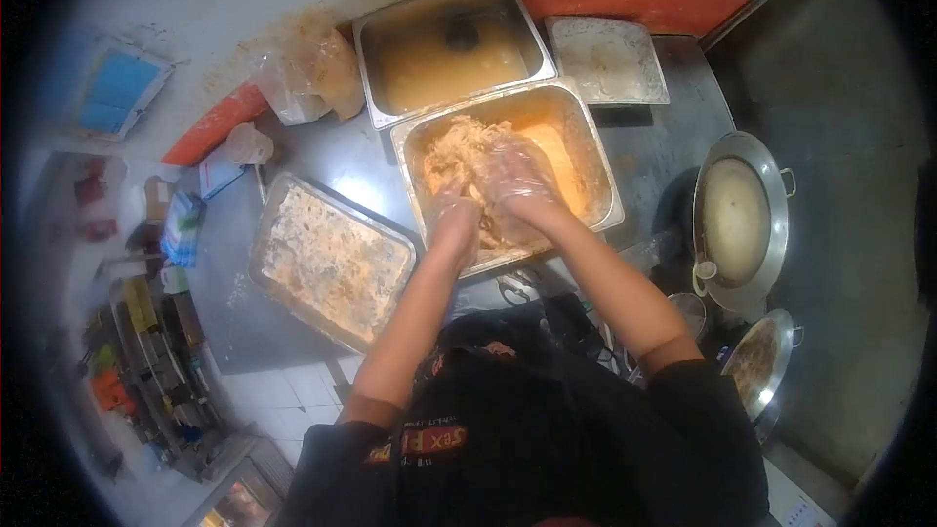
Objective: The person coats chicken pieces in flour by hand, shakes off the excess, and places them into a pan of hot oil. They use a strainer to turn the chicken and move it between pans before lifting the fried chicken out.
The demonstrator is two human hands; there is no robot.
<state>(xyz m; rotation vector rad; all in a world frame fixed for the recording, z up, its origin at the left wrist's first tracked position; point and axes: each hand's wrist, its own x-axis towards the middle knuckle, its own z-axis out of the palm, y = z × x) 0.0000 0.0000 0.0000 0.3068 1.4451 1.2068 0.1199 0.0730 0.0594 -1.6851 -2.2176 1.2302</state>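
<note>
Both hands wear clear plastic gloves and work inside a deep metal pan [607, 197] of orange-tinted flour. My left hand [457, 207] is at the near left of a heap of shaggy, flour-coated pieces [459, 151], its fingers curled into them and partly hidden. Across the heap's right side lies my right hand [519, 174], back upward and somewhat blurred, with its fingers closed over coated pieces. Loose flour [566, 151] covers the pan floor to the right of that hand.
Behind stands a second metal pan [367, 68] with yellowish liquid and a dark round object. A flour-dusted tray [337, 259] lies left; a whitish lidded container [610, 59] is back right. Two wide pans [737, 220] stand at right. Plastic bags [307, 78] lean against the wall.
</note>
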